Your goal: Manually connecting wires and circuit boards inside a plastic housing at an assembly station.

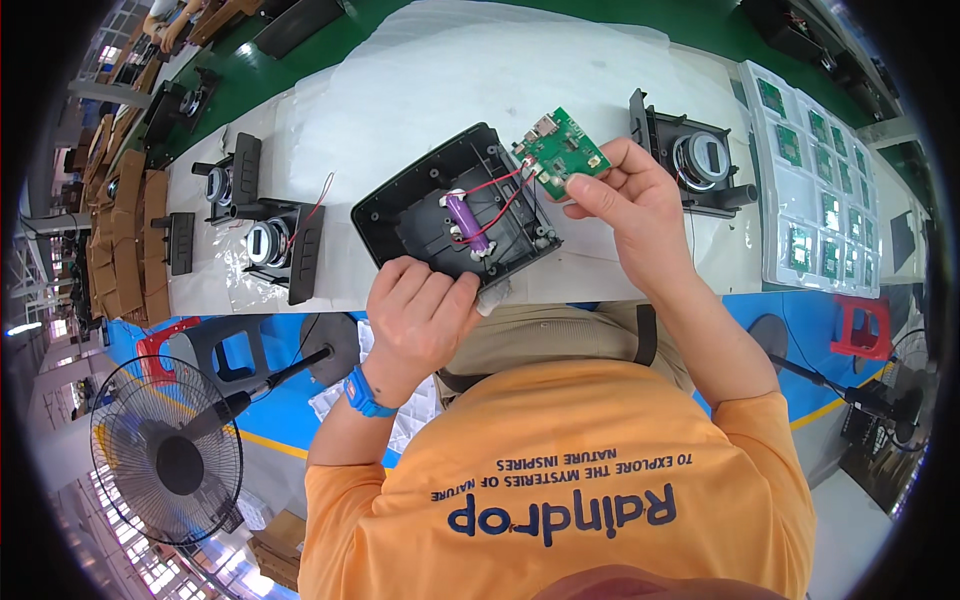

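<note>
My right hand [630, 200] pinches a green circuit board [562, 150] by its right edge, above the table. Red wires [497, 183] run from the board down into a black plastic housing [400, 217], which stands tilted at the table's near side. Inside the housing lies a purple cylindrical battery [467, 220], with white blobs at both its ends. My left hand [420, 310] is closed round the housing's near edge; its fingertips bend over the rim, and the thumb is partly hidden.
Black panels with speakers lie left [268, 242] and right [702, 160] on the table. A white compartment tray [785, 240] with several green boards stands at the far right. A floor fan [180, 465] is at lower left, and red stools [862, 327] are on the floor.
</note>
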Available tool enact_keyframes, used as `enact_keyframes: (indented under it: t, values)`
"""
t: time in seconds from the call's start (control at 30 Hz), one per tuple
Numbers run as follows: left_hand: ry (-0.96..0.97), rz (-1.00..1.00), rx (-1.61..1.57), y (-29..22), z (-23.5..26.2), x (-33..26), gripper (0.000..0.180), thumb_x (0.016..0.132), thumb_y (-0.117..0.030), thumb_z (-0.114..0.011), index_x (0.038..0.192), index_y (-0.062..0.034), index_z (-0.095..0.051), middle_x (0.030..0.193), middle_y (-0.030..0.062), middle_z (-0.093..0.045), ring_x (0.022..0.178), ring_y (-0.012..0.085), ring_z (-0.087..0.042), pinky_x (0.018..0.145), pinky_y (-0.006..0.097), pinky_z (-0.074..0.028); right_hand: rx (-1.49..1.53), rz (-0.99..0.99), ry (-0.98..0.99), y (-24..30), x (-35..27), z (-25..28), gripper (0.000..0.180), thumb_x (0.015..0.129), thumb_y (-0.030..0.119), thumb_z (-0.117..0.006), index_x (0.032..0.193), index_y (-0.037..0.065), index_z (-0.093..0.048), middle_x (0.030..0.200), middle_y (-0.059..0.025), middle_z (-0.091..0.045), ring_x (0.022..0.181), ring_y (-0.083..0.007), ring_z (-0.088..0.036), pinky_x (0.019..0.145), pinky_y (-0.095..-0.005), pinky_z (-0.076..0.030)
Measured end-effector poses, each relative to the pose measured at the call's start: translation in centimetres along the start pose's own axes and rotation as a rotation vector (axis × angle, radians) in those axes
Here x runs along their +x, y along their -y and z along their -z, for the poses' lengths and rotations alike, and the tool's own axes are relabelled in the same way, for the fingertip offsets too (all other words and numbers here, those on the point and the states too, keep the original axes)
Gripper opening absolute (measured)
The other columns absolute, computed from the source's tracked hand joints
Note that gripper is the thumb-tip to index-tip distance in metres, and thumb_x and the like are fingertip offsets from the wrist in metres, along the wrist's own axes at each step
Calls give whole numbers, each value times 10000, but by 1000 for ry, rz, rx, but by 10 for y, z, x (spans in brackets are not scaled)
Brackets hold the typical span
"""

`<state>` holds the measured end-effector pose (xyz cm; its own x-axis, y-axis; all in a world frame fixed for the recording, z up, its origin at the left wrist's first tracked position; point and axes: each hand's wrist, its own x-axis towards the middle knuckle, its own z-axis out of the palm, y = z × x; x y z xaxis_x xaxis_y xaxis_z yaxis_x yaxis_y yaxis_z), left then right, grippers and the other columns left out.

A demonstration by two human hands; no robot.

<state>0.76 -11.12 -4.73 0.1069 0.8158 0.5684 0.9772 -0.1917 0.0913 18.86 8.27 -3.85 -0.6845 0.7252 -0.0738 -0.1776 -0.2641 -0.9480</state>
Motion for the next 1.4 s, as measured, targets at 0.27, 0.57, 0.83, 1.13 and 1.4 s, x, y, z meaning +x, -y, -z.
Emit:
enact_keyframes:
  t: [0.27,0.57,0.83,1.13,1.4]
  values:
    - [-151,641,-637,-2,32,74,616,794,-242,-858,1315,-30,-607,1183,134,-665,1027,222,-642,878,342,-532,-17,35,194,5,11,-6,147,942,40,-711,1049,40,-610,975,-50,-706,896,-98,-669,766,-259,-559]
    - [-68,869,-1199,16,9,98,473,872,140,-604,1326,15,-565,1032,66,-672,898,92,-634,735,198,-513,-657,162,-11,21,19,-3,300,943,87,-716,1229,89,-624,960,-20,-715,820,-85,-664,689,-242,-522]
    - [-163,920,-1248,19,0,93,380,845,133,-610,1203,33,-533,1004,71,-662,876,87,-627,716,206,-510,-1059,273,69,-14,41,-11,389,928,198,-745,1291,145,-615,972,-97,-735,744,-201,-700,699,-318,-562]
    - [-157,819,-1001,16,-7,88,370,797,83,-651,1139,-4,-541,944,56,-686,743,46,-568,608,200,-476,93,110,86,-13,16,-19,252,1022,68,-606,1263,1,-573,1053,-120,-745,836,-114,-658,793,-266,-549]
    - [-143,743,-778,14,-9,85,376,770,28,-687,1121,-36,-572,918,35,-702,695,51,-576,613,199,-465,-34,156,17,-19,17,-12,171,1011,79,-640,1148,-21,-661,1039,-111,-750,772,-102,-661,708,-236,-548]
